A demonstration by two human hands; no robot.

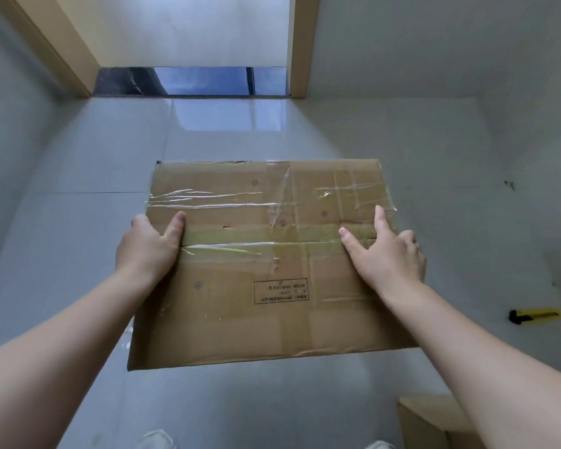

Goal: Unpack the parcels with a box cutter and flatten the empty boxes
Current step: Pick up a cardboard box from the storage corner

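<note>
Grey tiled floor (78,254) below, both arms outstretched, left hand (149,244) and right hand (386,251) gripping opposite edges of taped cardboard box (266,264), box cutter (535,315) lying right

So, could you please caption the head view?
Both hands, left and right, hold a taped cardboard box above the floor.

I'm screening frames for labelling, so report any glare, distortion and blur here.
Head view: wide-angle bending bows the door frame and walls; window glare on the glossy floor; clear tape on the cardboard box glints; box cutter slightly soft near the edge; lighting even, shadows faint.
</note>
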